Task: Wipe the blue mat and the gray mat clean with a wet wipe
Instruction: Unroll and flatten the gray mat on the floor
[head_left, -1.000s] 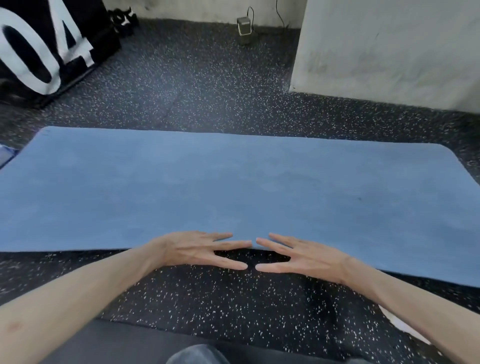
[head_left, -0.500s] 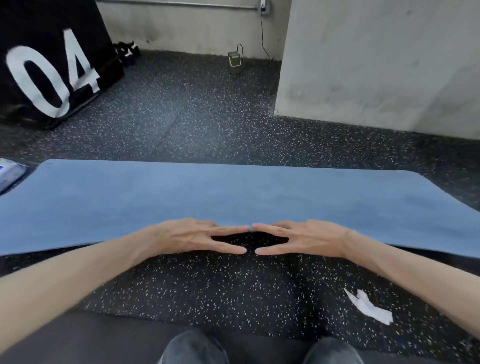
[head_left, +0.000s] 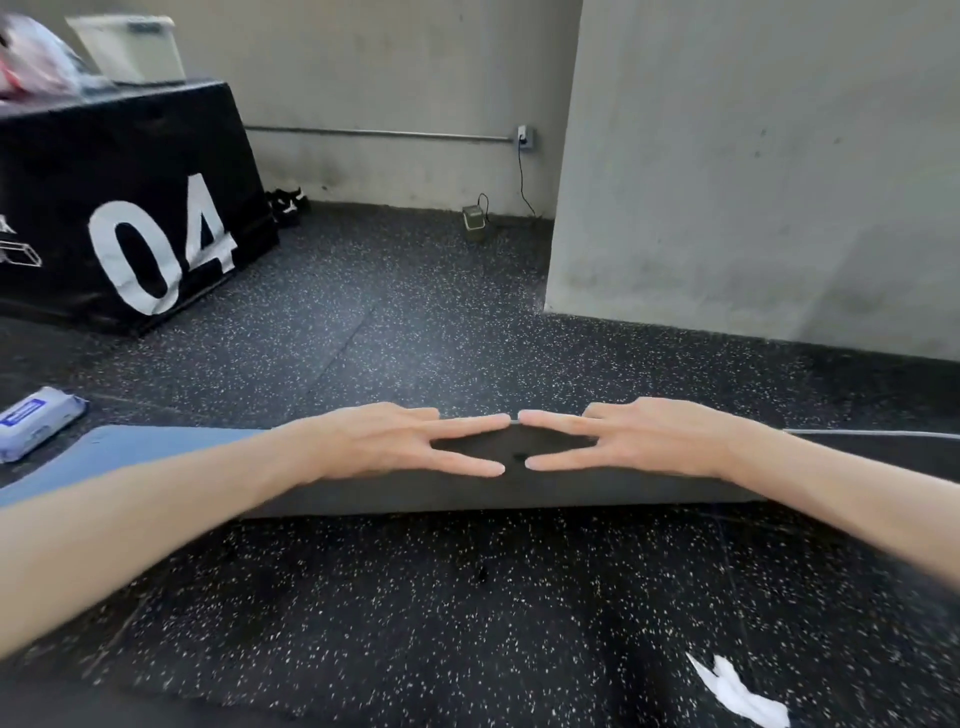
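Observation:
The blue mat (head_left: 130, 452) lies across the speckled floor with its near long edge raised, so its dark grey underside (head_left: 467, 493) faces me. My left hand (head_left: 395, 441) and my right hand (head_left: 639, 439) press on that raised flap side by side. Their fingers are straight and spread, and the fingertips almost meet at the top edge. A crumpled white wet wipe (head_left: 737, 693) lies on the floor at the lower right, away from both hands. I cannot pick out a separate gray mat.
A blue packet of wipes (head_left: 36, 421) sits on the floor by the mat's left end. A black box marked 04 (head_left: 130, 208) stands at the back left, a concrete pillar (head_left: 753, 182) at the back right, and a small corded device (head_left: 474, 218) by the wall.
The mat's near edge has risen with both hands and tipped away from me, hiding most of the blue top and showing the dark underside. The view has tilted up.

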